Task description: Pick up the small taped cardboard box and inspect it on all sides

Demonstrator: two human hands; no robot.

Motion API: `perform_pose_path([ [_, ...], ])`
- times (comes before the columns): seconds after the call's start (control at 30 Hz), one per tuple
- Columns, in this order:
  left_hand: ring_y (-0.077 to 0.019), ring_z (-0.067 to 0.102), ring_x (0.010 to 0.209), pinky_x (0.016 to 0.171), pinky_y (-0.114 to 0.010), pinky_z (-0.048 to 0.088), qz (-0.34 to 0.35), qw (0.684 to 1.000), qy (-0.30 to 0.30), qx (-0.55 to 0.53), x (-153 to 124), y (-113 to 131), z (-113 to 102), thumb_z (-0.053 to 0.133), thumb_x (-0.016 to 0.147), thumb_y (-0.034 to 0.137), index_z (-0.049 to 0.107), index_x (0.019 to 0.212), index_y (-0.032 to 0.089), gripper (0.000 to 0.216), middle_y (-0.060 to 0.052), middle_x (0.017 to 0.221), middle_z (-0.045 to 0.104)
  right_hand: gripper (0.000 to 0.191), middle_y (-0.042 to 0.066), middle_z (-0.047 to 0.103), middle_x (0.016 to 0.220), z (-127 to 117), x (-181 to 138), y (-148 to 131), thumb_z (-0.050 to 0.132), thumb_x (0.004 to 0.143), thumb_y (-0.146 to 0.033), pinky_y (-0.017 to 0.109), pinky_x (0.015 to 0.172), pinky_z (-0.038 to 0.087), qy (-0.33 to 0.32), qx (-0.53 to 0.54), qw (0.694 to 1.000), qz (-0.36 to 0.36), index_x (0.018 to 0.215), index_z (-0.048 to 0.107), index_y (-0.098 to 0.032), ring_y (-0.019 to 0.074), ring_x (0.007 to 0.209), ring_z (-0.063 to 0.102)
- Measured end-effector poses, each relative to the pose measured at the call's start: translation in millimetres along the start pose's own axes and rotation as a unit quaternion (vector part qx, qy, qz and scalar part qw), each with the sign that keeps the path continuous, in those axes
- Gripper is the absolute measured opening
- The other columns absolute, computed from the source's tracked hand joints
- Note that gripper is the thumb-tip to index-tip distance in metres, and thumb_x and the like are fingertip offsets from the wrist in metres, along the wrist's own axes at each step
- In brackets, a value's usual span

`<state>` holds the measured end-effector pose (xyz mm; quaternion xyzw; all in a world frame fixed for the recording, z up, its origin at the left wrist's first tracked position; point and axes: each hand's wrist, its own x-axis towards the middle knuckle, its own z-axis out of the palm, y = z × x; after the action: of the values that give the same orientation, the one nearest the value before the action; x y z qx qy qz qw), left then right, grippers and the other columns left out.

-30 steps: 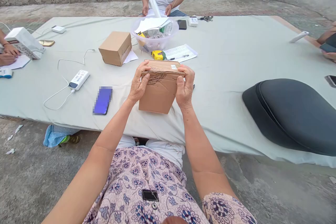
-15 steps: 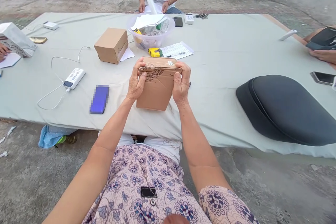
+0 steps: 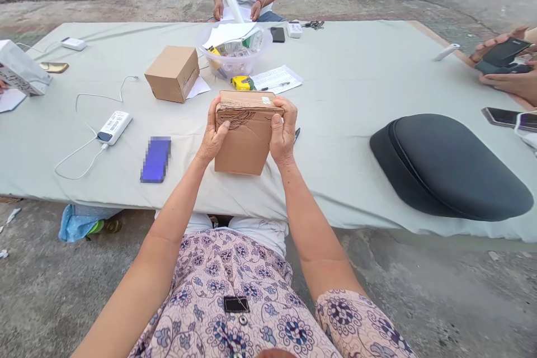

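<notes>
Since a second ago the taped cardboard box has shifted slightly left and up in view, both hands as before. Bench: cloth-covered. At three o'clock from the box lies a black cushion; at eleven, a second cardboard box; at twelve, a clear bowl. The left hand and right hand clamp the box's sides. Its small white label is unreadable. Yellow tape measure at twelve.
</notes>
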<state>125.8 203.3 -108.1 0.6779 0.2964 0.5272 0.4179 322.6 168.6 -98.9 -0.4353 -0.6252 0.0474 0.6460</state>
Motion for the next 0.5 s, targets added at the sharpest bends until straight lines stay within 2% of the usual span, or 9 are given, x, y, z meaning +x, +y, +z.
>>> perform_pose_path([
  [0.13, -0.0221, 0.037, 0.151, 0.126, -0.038, 0.032, 0.013, 1.000, -0.001, 0.006, 3.2, -1.0, -0.4, 0.051, 0.093, 0.066, 0.023, 0.149, 0.032, 0.071, -0.009, 0.163, 0.032, 0.040, 0.009, 0.055, 0.137, 0.8, -0.5, 2.7, 0.036, 0.106, -0.051, 0.045, 0.121, 0.041, -0.009, -0.001, 1.000, 0.008, 0.133, 0.051, -0.026, 0.0191, 0.137, 0.050],
  [0.27, -0.0226, 0.042, 0.148, 0.124, -0.038, 0.036, -0.006, 1.000, 0.008, -0.001, 3.3, -2.2, 0.4, 0.054, 0.091, 0.068, 0.023, 0.148, 0.033, 0.074, -0.009, 0.161, 0.034, 0.050, 0.011, 0.049, 0.145, 0.9, -3.2, 2.1, 0.040, 0.103, -0.057, 0.045, 0.122, 0.040, -0.024, -0.014, 0.998, 0.050, 0.141, 0.046, -0.025, 0.0208, 0.140, 0.046],
  [0.33, -0.0231, 0.044, 0.147, 0.123, -0.037, 0.038, -0.015, 1.000, 0.003, 0.000, 2.6, -2.1, 0.6, 0.058, 0.089, 0.069, 0.021, 0.150, 0.034, 0.079, -0.008, 0.161, 0.034, 0.054, 0.011, 0.047, 0.148, -0.3, -3.8, 0.2, 0.042, 0.101, -0.060, 0.042, 0.115, 0.046, -0.032, -0.010, 0.997, 0.070, 0.143, 0.045, -0.024, 0.0216, 0.141, 0.045],
  [0.4, -0.0238, 0.042, 0.148, 0.123, -0.038, 0.037, -0.011, 1.000, -0.001, 0.017, 2.6, -1.0, 0.2, 0.059, 0.087, 0.070, 0.021, 0.151, 0.035, 0.082, -0.008, 0.162, 0.033, 0.055, 0.012, 0.047, 0.148, -2.3, -2.9, -2.0, 0.043, 0.100, -0.061, 0.037, 0.102, 0.055, -0.044, -0.009, 0.996, 0.083, 0.141, 0.046, -0.024, 0.0219, 0.137, 0.048],
  [0.5, -0.0237, 0.039, 0.150, 0.125, -0.039, 0.034, 0.002, 0.999, -0.004, 0.034, 4.2, 2.5, -0.8, 0.055, 0.089, 0.071, 0.022, 0.152, 0.035, 0.079, -0.008, 0.163, 0.032, 0.051, 0.011, 0.049, 0.146, -4.9, 0.0, -4.3, 0.044, 0.100, -0.060, 0.031, 0.087, 0.058, -0.060, -0.018, 0.994, 0.085, 0.136, 0.050, -0.024, 0.0214, 0.128, 0.054],
])
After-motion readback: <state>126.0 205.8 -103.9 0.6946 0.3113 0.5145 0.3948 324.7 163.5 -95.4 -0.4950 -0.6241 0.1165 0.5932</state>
